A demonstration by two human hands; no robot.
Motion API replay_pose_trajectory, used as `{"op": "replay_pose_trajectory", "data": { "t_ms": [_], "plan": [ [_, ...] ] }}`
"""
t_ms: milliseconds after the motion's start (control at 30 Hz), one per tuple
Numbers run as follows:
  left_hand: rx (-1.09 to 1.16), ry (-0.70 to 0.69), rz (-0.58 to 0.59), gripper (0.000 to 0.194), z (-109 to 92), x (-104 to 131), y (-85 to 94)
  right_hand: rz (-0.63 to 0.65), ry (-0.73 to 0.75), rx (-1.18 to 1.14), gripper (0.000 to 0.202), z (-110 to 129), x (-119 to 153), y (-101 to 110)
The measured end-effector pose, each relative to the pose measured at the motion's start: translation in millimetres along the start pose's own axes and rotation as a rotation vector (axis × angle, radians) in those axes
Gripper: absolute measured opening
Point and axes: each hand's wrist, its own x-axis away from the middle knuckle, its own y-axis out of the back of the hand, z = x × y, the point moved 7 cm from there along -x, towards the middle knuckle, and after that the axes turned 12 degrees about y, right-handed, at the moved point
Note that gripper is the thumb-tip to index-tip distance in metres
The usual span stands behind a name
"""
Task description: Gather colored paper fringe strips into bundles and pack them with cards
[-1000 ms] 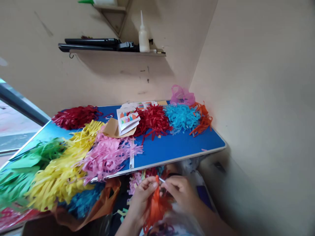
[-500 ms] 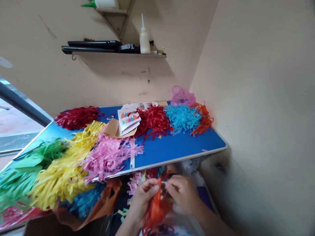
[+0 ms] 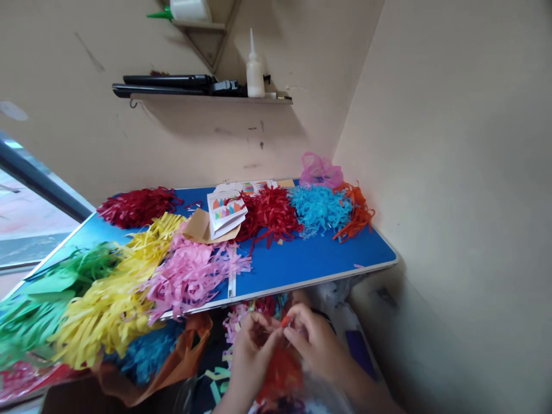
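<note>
Below the table's front edge, both my hands meet at the top of an orange paper tassel [image 3: 282, 368]. My left hand [image 3: 252, 351] pinches near the tassel's top, its fingertips closed and partly blurred. On the other side, my right hand [image 3: 313, 339] has thumb and forefinger closed on the same orange top. The tassel's fringe hangs below my fingers, smeared by motion. A thin white string seems to run at the fingertips, too small to make out well. Behind my hands, pink and pale green paper fringe [image 3: 233, 325] shows in the dark space under the table.
On the blue table [image 3: 293, 264] lie green [image 3: 56, 299], yellow [image 3: 112, 305], pink [image 3: 194, 270], red [image 3: 276, 213] and light blue fringe bundles [image 3: 321, 210], with a folded paper [image 3: 225, 213]. A wall shelf [image 3: 207, 99] holds a glue bottle [image 3: 255, 75]. A wall stands close at right.
My hands have drawn together at the tassel's top, the right one rotating inward over it. The tassel hangs lower and more blurred. The camera view has shifted slightly.
</note>
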Motion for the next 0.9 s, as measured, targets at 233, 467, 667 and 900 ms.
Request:
{"op": "replay_pose_trajectory", "data": {
  "t_ms": [233,467,667,900],
  "plan": [
    [0.103,0.182,0.116,0.029,16,-2,-5.0,-0.144,-0.041,-0.201,0.016,-14,-2,-5],
    [0.071,0.164,0.083,0.028,17,-2,-5.7,-0.135,0.061,-0.124,0.017,-2,-4,-1],
    [-0.113,0.056,0.050,0.026,5,-2,-6.4,-0.077,0.074,-0.072,0.018,2,-3,1],
    [-0.737,-0.658,-0.179,0.018,-20,13,-0.7,-0.069,0.057,-0.053,0.012,-3,-13,-9]
  ]
}}
